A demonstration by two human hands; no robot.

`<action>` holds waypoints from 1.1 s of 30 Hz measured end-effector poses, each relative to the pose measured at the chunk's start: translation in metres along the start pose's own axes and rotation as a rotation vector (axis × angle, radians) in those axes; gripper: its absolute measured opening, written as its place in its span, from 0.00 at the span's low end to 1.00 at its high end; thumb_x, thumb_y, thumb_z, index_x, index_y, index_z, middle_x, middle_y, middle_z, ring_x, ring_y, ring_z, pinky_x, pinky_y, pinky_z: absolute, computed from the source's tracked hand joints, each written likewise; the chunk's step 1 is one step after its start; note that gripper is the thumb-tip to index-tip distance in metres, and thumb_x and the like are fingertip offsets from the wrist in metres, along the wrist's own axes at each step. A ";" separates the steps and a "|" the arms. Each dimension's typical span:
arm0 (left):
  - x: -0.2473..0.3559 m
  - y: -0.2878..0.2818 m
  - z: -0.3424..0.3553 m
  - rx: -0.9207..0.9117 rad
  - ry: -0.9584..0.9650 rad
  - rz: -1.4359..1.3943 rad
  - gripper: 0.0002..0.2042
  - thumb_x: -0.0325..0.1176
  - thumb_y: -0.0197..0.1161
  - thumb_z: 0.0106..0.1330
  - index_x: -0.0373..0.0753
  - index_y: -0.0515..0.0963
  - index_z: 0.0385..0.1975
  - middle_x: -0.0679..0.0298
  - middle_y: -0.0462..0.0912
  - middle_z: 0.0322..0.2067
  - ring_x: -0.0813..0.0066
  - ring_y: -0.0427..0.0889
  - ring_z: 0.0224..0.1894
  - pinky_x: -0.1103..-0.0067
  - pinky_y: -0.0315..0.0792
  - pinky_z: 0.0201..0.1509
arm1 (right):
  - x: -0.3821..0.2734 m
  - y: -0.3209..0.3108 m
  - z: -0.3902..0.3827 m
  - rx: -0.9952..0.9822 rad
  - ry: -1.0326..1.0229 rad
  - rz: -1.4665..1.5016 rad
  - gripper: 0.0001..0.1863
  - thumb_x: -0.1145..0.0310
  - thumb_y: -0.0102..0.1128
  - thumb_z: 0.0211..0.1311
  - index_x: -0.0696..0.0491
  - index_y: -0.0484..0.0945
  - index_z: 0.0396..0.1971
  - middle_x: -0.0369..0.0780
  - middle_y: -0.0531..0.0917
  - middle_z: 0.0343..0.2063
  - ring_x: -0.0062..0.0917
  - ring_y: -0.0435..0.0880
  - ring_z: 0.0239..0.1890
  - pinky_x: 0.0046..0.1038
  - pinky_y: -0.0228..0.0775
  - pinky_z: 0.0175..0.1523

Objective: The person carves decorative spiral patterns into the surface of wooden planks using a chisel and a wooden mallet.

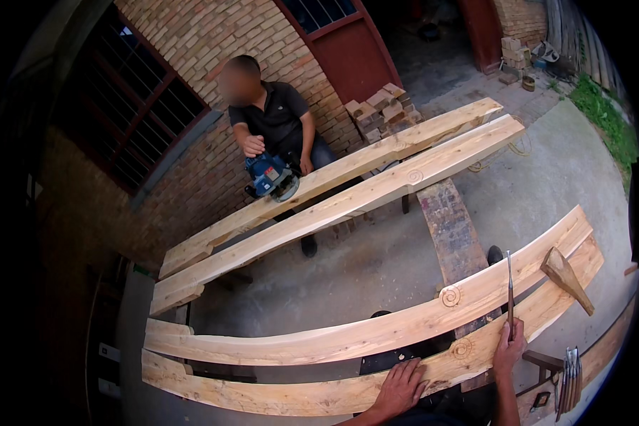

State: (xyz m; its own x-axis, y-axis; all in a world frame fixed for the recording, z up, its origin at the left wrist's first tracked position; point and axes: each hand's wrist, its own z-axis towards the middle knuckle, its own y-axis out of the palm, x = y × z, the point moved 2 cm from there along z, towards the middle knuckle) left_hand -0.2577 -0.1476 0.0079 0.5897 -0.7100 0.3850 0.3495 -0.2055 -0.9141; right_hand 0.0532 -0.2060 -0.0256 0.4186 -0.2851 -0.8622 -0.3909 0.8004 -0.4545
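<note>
My left hand (400, 387) lies flat, fingers spread, on the nearest curved wooden beam (277, 394). My right hand (509, 348) grips the handle of a long thin chisel (509, 284), held upright, its blade rising across the second curved beam (376, 330). A carved spiral (462, 348) sits on the near beam between my hands, and another spiral (450, 295) marks the second beam. A wooden mallet (566, 277) rests on the beams to the right.
Across the yard a person in a dark shirt (277, 117) holds a blue power planer (271, 176) on two long straight beams (348, 202). A worn bench (451, 231) runs between the beam pairs. Several chisels (569, 376) lie at lower right. Stacked bricks (380, 106) stand by the brick wall.
</note>
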 end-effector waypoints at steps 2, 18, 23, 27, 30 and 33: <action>0.001 0.003 -0.003 -0.002 0.002 -0.013 0.25 0.43 0.67 0.78 0.35 0.78 0.67 0.47 0.77 0.72 0.47 0.77 0.72 0.55 0.68 0.80 | 0.005 -0.003 -0.003 0.011 -0.008 0.014 0.07 0.71 0.60 0.84 0.58 0.80 0.52 0.40 0.82 0.26 0.24 0.80 0.27 0.32 0.72 0.34; 0.009 -0.015 0.120 0.056 0.270 -0.220 0.35 0.28 0.81 0.62 0.37 0.76 0.72 0.48 0.87 0.54 0.46 0.87 0.56 0.59 0.82 0.60 | -0.120 -0.027 -0.103 -0.775 0.817 0.628 0.09 0.70 0.62 0.85 0.58 0.79 0.55 0.37 0.92 0.35 0.14 0.84 0.25 0.19 0.71 0.29; 0.009 -0.008 0.136 0.014 0.318 -0.120 0.26 0.37 0.80 0.66 0.43 0.85 0.64 0.59 0.86 0.44 0.56 0.86 0.46 0.64 0.79 0.49 | -0.122 -0.031 -0.097 -0.905 0.719 0.482 0.14 0.65 0.70 0.80 0.57 0.82 0.55 0.36 0.93 0.33 0.14 0.87 0.27 0.21 0.76 0.33; 0.004 -0.006 0.148 0.116 0.352 -0.108 0.20 0.44 0.75 0.71 0.47 0.87 0.59 0.63 0.82 0.40 0.61 0.82 0.44 0.67 0.76 0.43 | -0.106 -0.031 -0.100 -0.750 0.104 0.140 0.24 0.62 0.79 0.71 0.55 0.82 0.61 0.41 0.93 0.38 0.26 0.93 0.32 0.25 0.82 0.36; -0.003 0.000 0.153 0.117 0.380 -0.120 0.15 0.45 0.73 0.72 0.47 0.87 0.54 0.65 0.79 0.37 0.63 0.80 0.40 0.67 0.75 0.43 | -0.108 -0.029 -0.087 -0.664 -0.073 -0.124 0.32 0.59 0.84 0.62 0.52 0.83 0.63 0.43 0.93 0.44 0.36 0.95 0.37 0.28 0.85 0.39; 0.004 0.010 0.153 0.048 0.351 -0.057 0.12 0.45 0.72 0.73 0.48 0.87 0.49 0.65 0.78 0.36 0.65 0.79 0.39 0.68 0.74 0.42 | -0.118 -0.014 -0.066 -0.494 -0.301 -0.203 0.33 0.56 0.86 0.59 0.51 0.84 0.62 0.43 0.92 0.47 0.36 0.95 0.39 0.30 0.85 0.41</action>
State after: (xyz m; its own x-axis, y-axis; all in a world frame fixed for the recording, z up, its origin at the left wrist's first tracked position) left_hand -0.1410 -0.0494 0.0197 0.2849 -0.8882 0.3603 0.4133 -0.2253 -0.8823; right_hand -0.0445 -0.2185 0.0683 0.7092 -0.1873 -0.6797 -0.5829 0.3865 -0.7147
